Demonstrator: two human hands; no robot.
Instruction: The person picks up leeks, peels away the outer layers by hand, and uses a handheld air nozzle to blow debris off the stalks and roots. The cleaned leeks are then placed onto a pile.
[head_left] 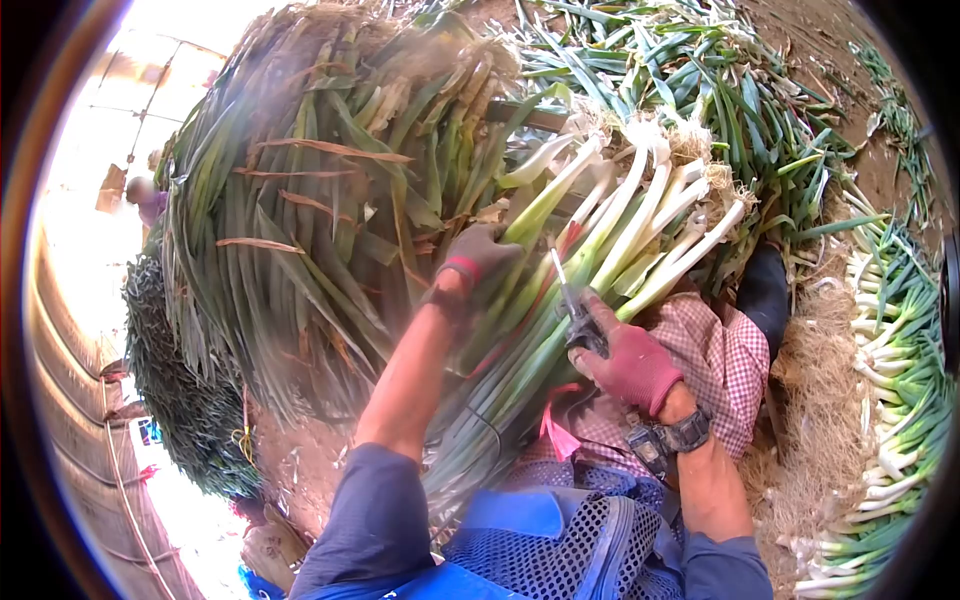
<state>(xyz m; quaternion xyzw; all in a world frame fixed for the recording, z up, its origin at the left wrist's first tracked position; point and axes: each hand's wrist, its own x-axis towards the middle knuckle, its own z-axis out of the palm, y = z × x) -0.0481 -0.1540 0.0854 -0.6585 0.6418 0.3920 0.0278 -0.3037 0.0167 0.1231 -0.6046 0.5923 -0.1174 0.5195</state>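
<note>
My left hand (478, 256), in a dark red-and-grey glove, is closed around a green onion stalk at the edge of a big pile. Its fingertips are partly hidden among the leaves. My right hand (632, 358), in a pinkish-red glove, grips a small cutting tool (564, 275) with a narrow metal blade and dark handle, the blade pointing up and away. A bundle of long green onions (640, 215) lies across my lap, white stems and roots toward the upper right, green leaves running down to the lower left. A dark tie (484, 420) crosses the leaves.
A tall pile of green onions (300, 200) stands at the left. More leaves (690, 70) are heaped behind. Trimmed onions (890, 400) line the right side beside scattered roots (815, 390). A pink ribbon (560, 435) hangs by my lap. Another person (148, 200) is at far left.
</note>
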